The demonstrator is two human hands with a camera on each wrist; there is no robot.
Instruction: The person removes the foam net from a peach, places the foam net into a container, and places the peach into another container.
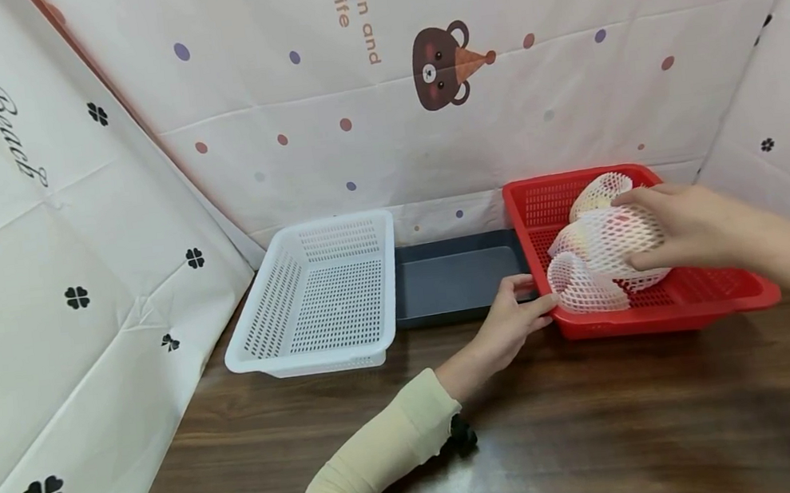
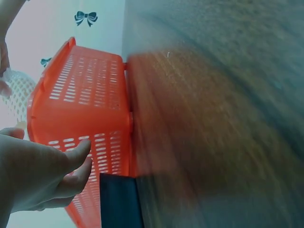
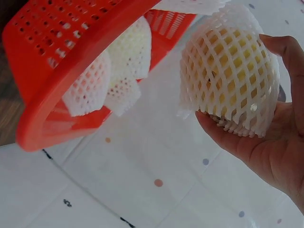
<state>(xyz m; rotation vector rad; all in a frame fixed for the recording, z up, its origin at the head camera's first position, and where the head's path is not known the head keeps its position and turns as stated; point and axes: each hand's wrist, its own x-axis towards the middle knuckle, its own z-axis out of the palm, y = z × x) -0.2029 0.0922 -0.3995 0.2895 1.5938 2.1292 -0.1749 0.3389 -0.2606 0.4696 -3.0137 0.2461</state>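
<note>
A red plastic basket (image 1: 634, 322) stands on the right, with several fruits in white foam nets in it. My left hand (image 1: 507, 325) grips the basket's left rim near the front corner, its fingers lying along the outer wall in the left wrist view. Over the basket, my right hand (image 1: 689, 227) holds a yellowish fruit in a foam net (image 3: 230, 71), thumb on one side and fingers on the other. In the head view this fruit overlaps the netted ones below. One foam net (image 1: 580, 287) lies by the left wall, and another netted piece (image 1: 602, 191) sits at the back.
A white slotted basket (image 1: 339, 304) with nothing in it stands on the left. Between the two baskets lies a dark grey tray (image 1: 459, 280). All stand on a brown wooden table (image 1: 601, 418), against a printed cloth (image 1: 320, 85) hung behind and at the sides.
</note>
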